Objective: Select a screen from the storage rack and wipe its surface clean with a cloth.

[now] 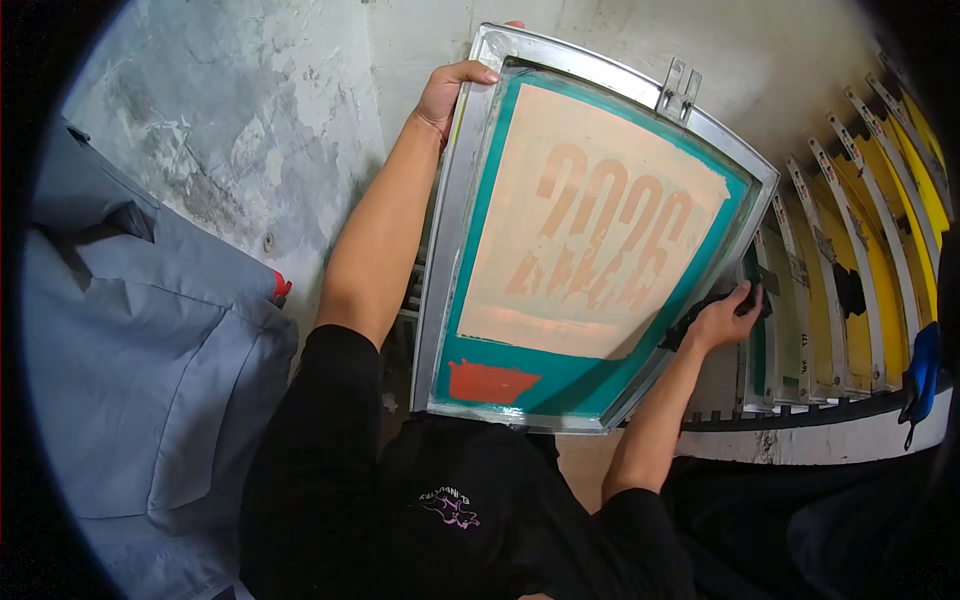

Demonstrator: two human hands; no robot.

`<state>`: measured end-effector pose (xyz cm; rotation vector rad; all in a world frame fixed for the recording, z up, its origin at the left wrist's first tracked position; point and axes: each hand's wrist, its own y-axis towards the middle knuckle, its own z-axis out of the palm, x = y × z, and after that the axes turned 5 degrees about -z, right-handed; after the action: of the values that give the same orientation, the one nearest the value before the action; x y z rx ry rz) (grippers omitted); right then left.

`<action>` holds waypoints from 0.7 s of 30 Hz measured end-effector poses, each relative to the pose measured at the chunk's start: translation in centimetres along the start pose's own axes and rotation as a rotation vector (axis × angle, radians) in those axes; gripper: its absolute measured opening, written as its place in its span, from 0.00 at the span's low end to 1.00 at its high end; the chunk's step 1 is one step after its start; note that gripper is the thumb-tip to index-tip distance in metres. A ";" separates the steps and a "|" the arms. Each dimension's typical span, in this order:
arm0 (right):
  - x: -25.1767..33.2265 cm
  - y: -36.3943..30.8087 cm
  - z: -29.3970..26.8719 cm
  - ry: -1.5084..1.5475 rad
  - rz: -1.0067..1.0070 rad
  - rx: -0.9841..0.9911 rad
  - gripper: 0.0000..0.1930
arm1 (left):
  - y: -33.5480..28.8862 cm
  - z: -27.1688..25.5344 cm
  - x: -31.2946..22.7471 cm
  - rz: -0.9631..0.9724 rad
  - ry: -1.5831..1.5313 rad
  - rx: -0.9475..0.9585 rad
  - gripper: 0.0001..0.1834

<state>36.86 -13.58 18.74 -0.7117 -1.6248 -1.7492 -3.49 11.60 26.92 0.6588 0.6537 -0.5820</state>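
A screen printing frame [590, 240] with a silver metal rim is held up tilted before me. Its mesh is green round a peach area with faint printed figures, and a red-orange patch sits near the bottom. My left hand [452, 92] grips the upper left corner, thumb on the front, fingers mostly behind. A small metal bracket [679, 92] sticks up from the top edge. By the lower right side, my right hand [722, 318] is closed round a dark thing that I cannot make out; whether it also touches the rim is unclear.
Several more screen frames [850, 250], some yellow, stand upright in a rack on the right, above a pale ledge [800, 442]. A blue item [922, 372] hangs at its end. Grey clothing [170, 370] hangs on the left, before a stained wall [250, 130].
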 end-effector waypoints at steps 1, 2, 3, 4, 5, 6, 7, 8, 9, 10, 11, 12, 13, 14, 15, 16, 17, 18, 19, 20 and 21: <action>2.1 -0.3 0.2 0.133 -0.001 0.001 0.19 | 0.0 0.2 0.1 -0.001 -0.003 0.009 0.43; 4.5 -0.5 0.5 0.253 -0.041 0.059 0.19 | 0.0 0.4 0.1 -0.003 -0.003 0.021 0.43; 7.2 -1.0 1.0 0.364 -0.051 0.120 0.19 | 0.0 0.7 0.2 -0.007 -0.005 0.032 0.43; 9.7 -1.8 1.6 0.459 -0.129 0.231 0.19 | 0.1 1.1 0.2 -0.010 -0.005 0.046 0.43; 12.2 -2.6 1.9 0.360 -0.299 0.326 0.21 | 0.1 1.5 0.3 -0.017 -0.009 0.064 0.43; 14.5 -3.6 2.2 0.349 -0.470 0.447 0.24 | 0.2 1.8 0.3 -0.018 -0.009 0.082 0.43; 16.4 -3.6 2.8 0.345 -0.685 0.590 0.26 | 0.3 2.3 0.3 -0.022 -0.014 0.098 0.43; 17.9 -4.6 3.2 0.351 -0.685 0.760 0.30 | 0.3 2.7 0.4 -0.023 -0.016 0.110 0.43; 19.1 -5.5 3.5 0.296 -0.668 0.924 0.32 | 0.4 3.0 0.4 -0.024 -0.014 0.123 0.43; 20.2 -6.4 4.4 0.263 -0.781 0.993 0.32 | 0.4 3.4 0.4 -0.024 -0.015 0.137 0.43; 21.0 -7.2 5.1 0.261 -0.833 1.025 0.30 | 0.5 3.6 0.4 -0.026 -0.018 0.147 0.43; 21.5 -7.8 5.7 0.222 -0.873 1.058 0.30 | 0.4 3.8 0.4 -0.024 -0.009 0.137 0.43; 21.8 -8.4 6.4 0.182 -0.916 1.090 0.30 | 0.5 3.9 0.3 -0.025 -0.034 0.184 0.43; 22.0 -8.9 6.9 0.132 -0.924 1.112 0.30 | 0.5 3.9 0.3 -0.037 -0.041 0.197 0.43; 22.1 -9.3 7.4 0.136 -0.937 1.109 0.30 | 0.5 3.9 0.2 -0.036 -0.045 0.198 0.42; 22.1 -9.6 7.8 0.084 -0.994 1.094 0.30 | 0.5 3.8 0.2 -0.039 -0.045 0.193 0.42; 22.0 -9.9 8.2 0.020 -1.043 1.086 0.29 | 0.5 3.7 0.2 -0.039 -0.043 0.184 0.41; 21.9 -10.2 8.4 0.003 -1.063 1.068 0.27 | 0.5 3.6 0.2 -0.042 -0.043 0.177 0.41; 21.7 -10.5 8.4 0.012 -1.075 1.064 0.27 | 0.6 3.4 0.2 -0.042 -0.045 0.171 0.40; 21.4 -10.6 8.4 -0.013 -1.086 1.062 0.27 | 0.6 3.3 0.2 -0.044 -0.046 0.166 0.40; 21.2 -10.9 8.2 -0.041 -1.091 1.061 0.27 | 0.5 3.2 0.2 -0.042 -0.046 0.156 0.39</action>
<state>14.54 -6.95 28.40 0.7774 -2.8122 -1.0460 -1.90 9.67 28.95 0.7765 0.5841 -0.6897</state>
